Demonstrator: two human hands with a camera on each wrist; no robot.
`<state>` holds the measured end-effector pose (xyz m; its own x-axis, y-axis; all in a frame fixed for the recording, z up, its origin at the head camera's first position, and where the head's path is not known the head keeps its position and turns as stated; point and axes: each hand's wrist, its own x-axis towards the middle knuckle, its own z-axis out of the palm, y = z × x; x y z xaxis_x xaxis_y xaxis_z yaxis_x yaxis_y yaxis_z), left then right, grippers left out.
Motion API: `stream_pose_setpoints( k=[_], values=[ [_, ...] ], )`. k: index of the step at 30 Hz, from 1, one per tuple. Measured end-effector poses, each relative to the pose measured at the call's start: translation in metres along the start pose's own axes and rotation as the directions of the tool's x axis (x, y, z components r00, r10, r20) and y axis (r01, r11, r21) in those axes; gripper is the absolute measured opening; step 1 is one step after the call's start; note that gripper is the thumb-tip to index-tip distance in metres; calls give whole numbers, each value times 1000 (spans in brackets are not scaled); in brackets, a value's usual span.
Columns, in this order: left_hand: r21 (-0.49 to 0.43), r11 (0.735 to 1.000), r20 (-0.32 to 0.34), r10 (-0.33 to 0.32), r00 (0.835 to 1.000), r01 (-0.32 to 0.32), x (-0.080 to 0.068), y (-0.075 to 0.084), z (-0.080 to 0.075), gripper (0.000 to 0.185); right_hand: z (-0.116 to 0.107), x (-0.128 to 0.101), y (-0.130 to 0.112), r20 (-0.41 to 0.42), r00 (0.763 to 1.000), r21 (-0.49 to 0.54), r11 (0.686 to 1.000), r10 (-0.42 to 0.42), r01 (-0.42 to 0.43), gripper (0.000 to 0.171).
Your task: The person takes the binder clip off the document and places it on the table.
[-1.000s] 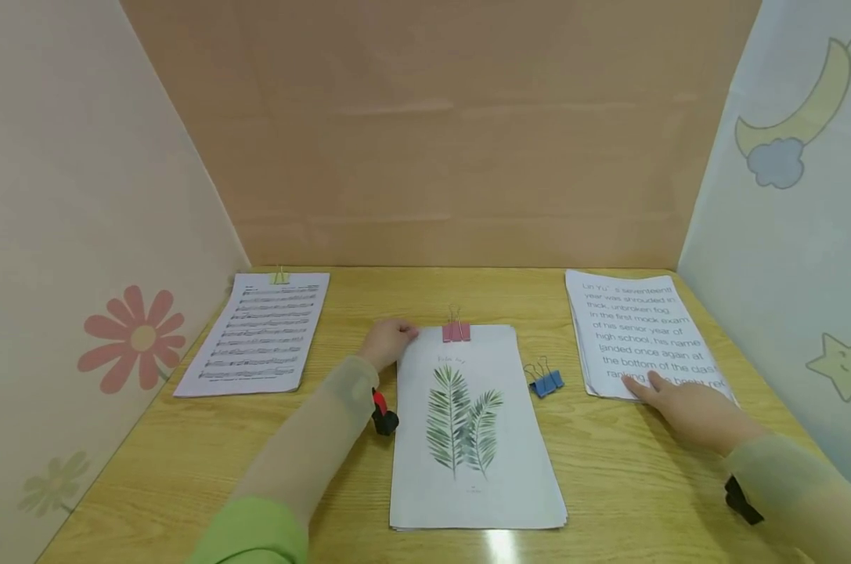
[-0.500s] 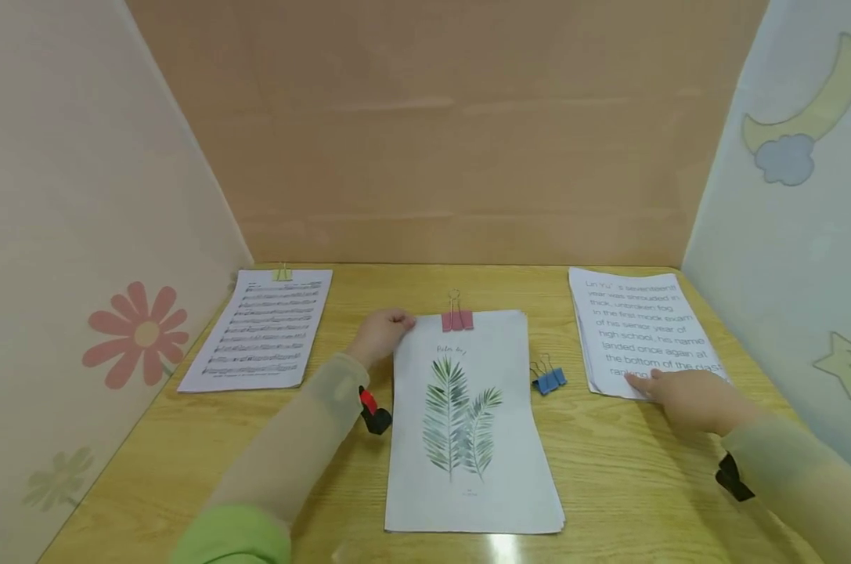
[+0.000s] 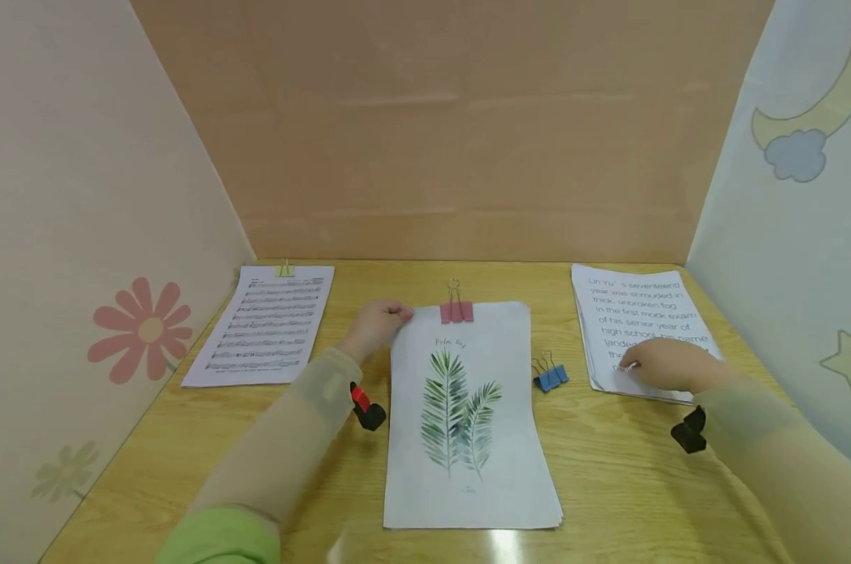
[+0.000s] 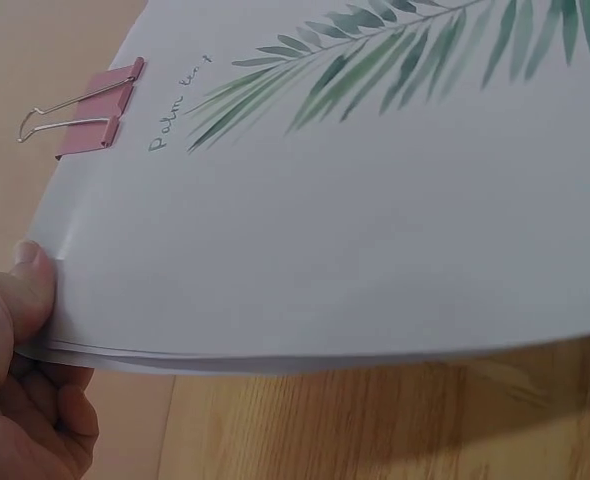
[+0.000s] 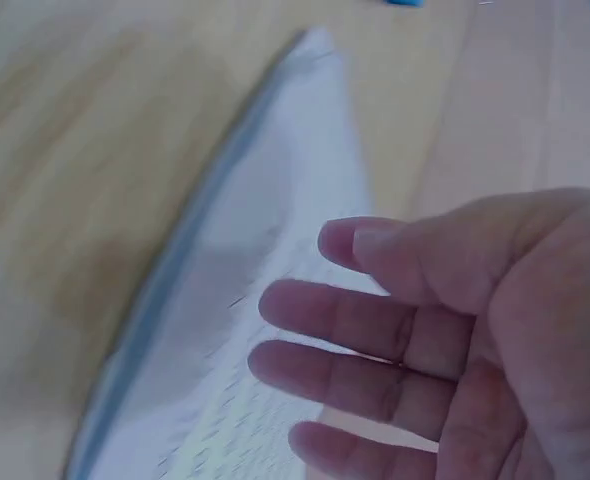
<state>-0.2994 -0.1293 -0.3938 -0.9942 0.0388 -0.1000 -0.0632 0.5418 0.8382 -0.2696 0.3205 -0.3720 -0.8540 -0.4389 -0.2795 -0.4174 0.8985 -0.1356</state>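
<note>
My left hand (image 3: 376, 327) pinches the top left corner of a paper stack (image 3: 460, 415) printed with green palm leaves. In the left wrist view the thumb (image 4: 35, 275) lies on top and the other fingers are curled beneath, with that corner raised off the table. A pink binder clip (image 3: 456, 312) grips the stack's top edge, its wire handles pointing away. My right hand (image 3: 668, 364) hovers over the lower part of a stack of large-print text pages (image 3: 636, 309). In the right wrist view its fingers (image 5: 325, 370) are spread and hold nothing.
A loose blue binder clip (image 3: 552, 378) lies between the palm stack and the text pages. At the far left, sheet music (image 3: 266, 329) carries a yellow binder clip (image 3: 285, 271). Walls bound the wooden table (image 3: 601, 470) at left, back and right.
My left hand has taken hold of the palm stack's corner and lifted its top end. The right hand has come off the text pages' lower edge and moved left and up over them.
</note>
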Motion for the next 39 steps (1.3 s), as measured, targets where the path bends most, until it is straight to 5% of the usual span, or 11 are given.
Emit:
stream_pose_setpoints(
  k=[8, 13, 18, 25, 33, 39],
  values=[
    [12, 1000, 2, 12, 1000, -12, -4, 9, -2, 25, -35, 27, -44, -187, 982, 275, 959, -22, 74, 30],
    [28, 999, 1, 22, 1000, -22, -7, 13, -2, 28, -55, 42, -77, -309, 951, 420, 900, 24, 114, 38],
    [22, 999, 8, 28, 1000, -28, -9, 17, -2, 27, -68, 63, -108, -343, 939, 518, 841, 36, 157, 41],
    [16, 999, 10, 51, 999, -51, -10, 23, -4, 26, -77, 93, -142, -286, 956, 625, 769, 65, 134, 47],
    [52, 992, 7, 114, 993, -114, -18, 35, -8, 26, -86, 106, -163, -139, 990, 586, 808, 16, 69, 83],
    [45, 989, -7, 141, 990, -141, -25, 41, -7, 25, -93, 105, -174, -37, 999, 655, 755, 10, 17, 75]
  ],
)
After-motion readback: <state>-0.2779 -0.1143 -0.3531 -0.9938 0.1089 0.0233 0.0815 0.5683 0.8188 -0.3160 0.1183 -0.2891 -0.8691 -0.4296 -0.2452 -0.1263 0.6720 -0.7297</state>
